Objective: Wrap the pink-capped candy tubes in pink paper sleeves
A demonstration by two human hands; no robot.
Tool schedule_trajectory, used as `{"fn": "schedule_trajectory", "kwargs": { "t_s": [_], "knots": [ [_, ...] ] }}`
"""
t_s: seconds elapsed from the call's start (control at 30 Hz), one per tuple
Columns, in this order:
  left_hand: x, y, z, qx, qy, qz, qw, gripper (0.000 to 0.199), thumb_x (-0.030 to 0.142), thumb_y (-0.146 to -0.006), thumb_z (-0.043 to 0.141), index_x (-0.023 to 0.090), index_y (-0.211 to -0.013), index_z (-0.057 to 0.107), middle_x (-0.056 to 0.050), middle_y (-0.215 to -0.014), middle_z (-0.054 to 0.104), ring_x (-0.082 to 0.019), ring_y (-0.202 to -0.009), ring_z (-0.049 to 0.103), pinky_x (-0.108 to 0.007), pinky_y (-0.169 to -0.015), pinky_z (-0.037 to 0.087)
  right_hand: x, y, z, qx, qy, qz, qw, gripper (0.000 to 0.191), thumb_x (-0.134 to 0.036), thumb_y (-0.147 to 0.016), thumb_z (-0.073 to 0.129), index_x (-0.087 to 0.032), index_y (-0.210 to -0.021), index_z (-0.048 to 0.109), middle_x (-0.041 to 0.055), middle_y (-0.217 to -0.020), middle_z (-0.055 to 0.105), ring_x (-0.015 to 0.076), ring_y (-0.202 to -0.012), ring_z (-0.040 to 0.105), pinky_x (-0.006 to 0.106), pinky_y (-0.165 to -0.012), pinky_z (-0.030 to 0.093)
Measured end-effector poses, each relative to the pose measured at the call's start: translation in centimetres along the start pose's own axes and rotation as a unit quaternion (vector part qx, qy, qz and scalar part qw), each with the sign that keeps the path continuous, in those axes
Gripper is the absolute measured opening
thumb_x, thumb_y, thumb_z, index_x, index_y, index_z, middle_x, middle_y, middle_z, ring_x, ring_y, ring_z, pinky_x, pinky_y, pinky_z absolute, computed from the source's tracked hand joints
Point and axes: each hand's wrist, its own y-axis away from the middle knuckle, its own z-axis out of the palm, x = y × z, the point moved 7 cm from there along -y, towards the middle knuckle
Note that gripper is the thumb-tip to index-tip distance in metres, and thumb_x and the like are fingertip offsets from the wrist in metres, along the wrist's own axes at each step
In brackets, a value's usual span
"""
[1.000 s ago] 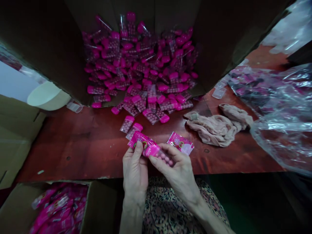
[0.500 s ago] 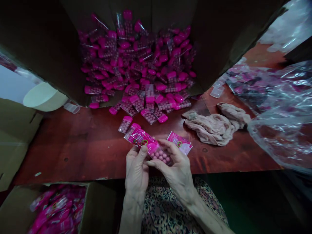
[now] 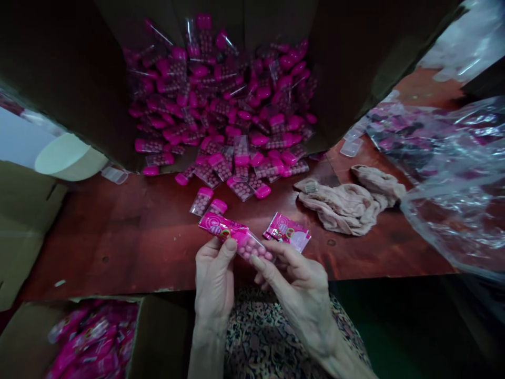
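Observation:
My left hand (image 3: 215, 276) is closed on a pink printed wrapper sleeve (image 3: 221, 227), with the thumb on top. A clear plastic candy container (image 3: 254, 248) full of pink balls sticks out of the sleeve's right end, its pink cap end at the sleeve's mouth. My right hand (image 3: 302, 287) pinches that container's bottom end between thumb and fingers. Just past the sleeve lie two capped candy containers (image 3: 201, 201) on the table. Flat printed sleeves (image 3: 288, 232) rest beyond my right fingers.
A large cardboard box (image 3: 347, 68) on its side spills a heap of candy containers (image 3: 224, 105) onto the red table (image 3: 150, 231). Crumpled gloves (image 3: 347, 208) and a plastic bag (image 3: 465, 210) lie right. At lower left, an open carton (image 3: 158, 326) contains wrapped pink packs; a white bowl (image 3: 67, 158) stands behind.
The container's pink cap, earlier lying over the sleeve's end, now sits at its mouth. My right hand has shifted slightly right and down. Both hands keep their hold.

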Motion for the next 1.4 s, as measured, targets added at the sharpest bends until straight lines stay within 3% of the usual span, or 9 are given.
{"fn": "schedule_trajectory", "kwargs": {
  "t_s": [0.23, 0.43, 0.67, 0.83, 1.0, 1.17, 1.4],
  "knots": [
    [0.3, 0.2, -0.2, 0.009, 0.014, -0.001, 1.0, 0.026, 0.036, -0.059, 0.079, 0.013, -0.061, 0.069, -0.004, -0.058, 0.067, -0.014, -0.055, 0.061, -0.028, -0.064, 0.051, -0.3, 0.1, 0.7, -0.038, 0.009, 0.001, 0.999, 0.014, -0.028, -0.082, 0.062, -0.017, -0.089, 0.067, 0.0007, -0.064, 0.067, 0.0101, -0.046, 0.06, 0.019, -0.04, 0.051],
    [0.0, 0.5, 0.1, 0.018, -0.011, 0.0, 1.0, 0.029, 0.035, -0.051, 0.084, 0.012, -0.063, 0.07, -0.004, -0.059, 0.068, -0.012, -0.053, 0.059, -0.026, -0.061, 0.051, -0.8, 0.2, 0.3, 0.015, -0.009, -0.019, 1.0, 0.012, -0.024, -0.078, 0.065, -0.017, -0.087, 0.067, 0.0, -0.065, 0.068, 0.0086, -0.042, 0.059, 0.018, -0.038, 0.051],
    [-0.5, 1.0, 0.2, 0.028, 0.031, -0.018, 0.999, 0.024, 0.035, -0.057, 0.08, 0.014, -0.064, 0.07, -0.001, -0.055, 0.064, -0.01, -0.048, 0.056, -0.025, -0.055, 0.05, -0.2, 0.6, 1.1, 0.041, -0.032, -0.026, 0.998, 0.012, -0.024, -0.078, 0.066, -0.018, -0.089, 0.066, -0.0009, -0.064, 0.069, 0.0091, -0.043, 0.06, 0.018, -0.041, 0.054],
    [-1.4, 1.4, 0.8, -0.008, -0.005, -0.051, 0.999, 0.018, 0.03, -0.062, 0.078, 0.013, -0.064, 0.07, -0.001, -0.055, 0.064, -0.007, -0.041, 0.049, -0.021, -0.049, 0.046, 0.9, 0.0, 0.8, 0.056, -0.097, 0.021, 0.994, 0.014, -0.024, -0.074, 0.069, -0.019, -0.086, 0.065, -0.001, -0.066, 0.069, 0.0094, -0.046, 0.062, 0.019, -0.043, 0.055],
    [-1.7, 1.5, 0.9, -0.022, -0.012, -0.076, 0.997, 0.019, 0.031, -0.063, 0.077, 0.013, -0.062, 0.069, -0.001, -0.055, 0.063, -0.007, -0.045, 0.051, -0.019, -0.048, 0.044, 1.9, -0.9, 1.1, -0.004, -0.209, 0.107, 0.972, 0.043, -0.019, -0.062, 0.076, -0.022, -0.101, 0.059, -0.0056, -0.063, 0.067, 0.0104, -0.043, 0.061, 0.02, -0.04, 0.054],
    [-1.8, 1.8, 1.1, -0.043, -0.032, -0.097, 0.994, 0.015, 0.023, -0.059, 0.079, 0.013, -0.066, 0.072, 0.001, -0.052, 0.062, -0.006, -0.044, 0.05, -0.016, -0.045, 0.042, 1.4, -1.2, 0.6, -0.019, -0.184, 0.108, 0.977, 0.025, -0.019, -0.06, 0.077, -0.019, -0.082, 0.065, -0.0057, -0.051, 0.063, 0.0098, -0.036, 0.059, 0.017, -0.036, 0.05],
    [-2.4, 2.5, 1.3, -0.059, -0.014, -0.124, 0.99, 0.018, 0.028, -0.057, 0.081, 0.014, -0.061, 0.071, 0.0, -0.051, 0.062, -0.006, -0.042, 0.049, -0.017, -0.042, 0.042, 2.3, -0.7, 1.4, -0.033, -0.166, 0.127, 0.977, 0.023, -0.023, -0.061, 0.078, -0.019, -0.071, 0.058, -0.0088, -0.042, 0.055, 0.0049, -0.026, 0.046, 0.012, -0.026, 0.034]
  ]
}}
